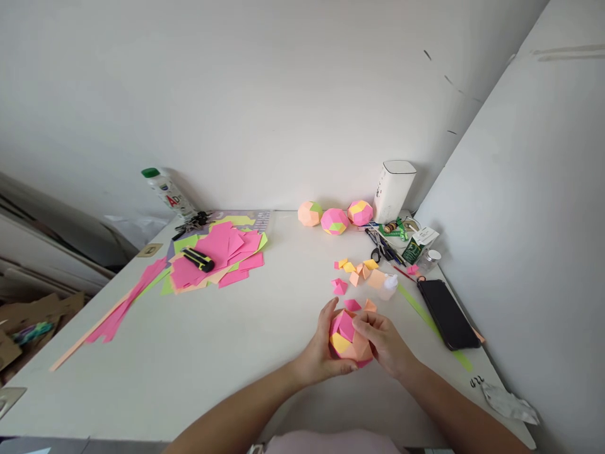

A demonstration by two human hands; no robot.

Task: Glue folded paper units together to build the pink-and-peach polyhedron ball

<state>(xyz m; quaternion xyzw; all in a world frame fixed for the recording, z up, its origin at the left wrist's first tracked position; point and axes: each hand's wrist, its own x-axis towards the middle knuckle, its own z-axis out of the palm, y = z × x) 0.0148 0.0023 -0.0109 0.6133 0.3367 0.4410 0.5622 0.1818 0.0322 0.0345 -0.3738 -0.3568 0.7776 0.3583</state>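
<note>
A paper ball (341, 346) of pink, yellow and peach facets is cupped from the left by my left hand (317, 352), thumb below and fingers behind it. My right hand (385, 340) pinches a pink paper piece (347, 326) at the upper right of the ball. Whether that piece is fixed to the ball I cannot tell. Just beyond lie a folded pink piece (352, 305) and a peach one (370, 306). Farther back are another pink piece (339, 287), several small yellow and peach folded pieces (349, 267) and a small white-capped bottle (389, 287).
Three paper balls (334, 221) sit by the wall beside a white container (395, 189). To the right are scissors (377, 252), a jar (430, 259) and a black phone (448, 314). At left, a cutter (198, 259) rests on coloured paper sheets (231, 246), near paper strips (125, 302) and a bottle (167, 191).
</note>
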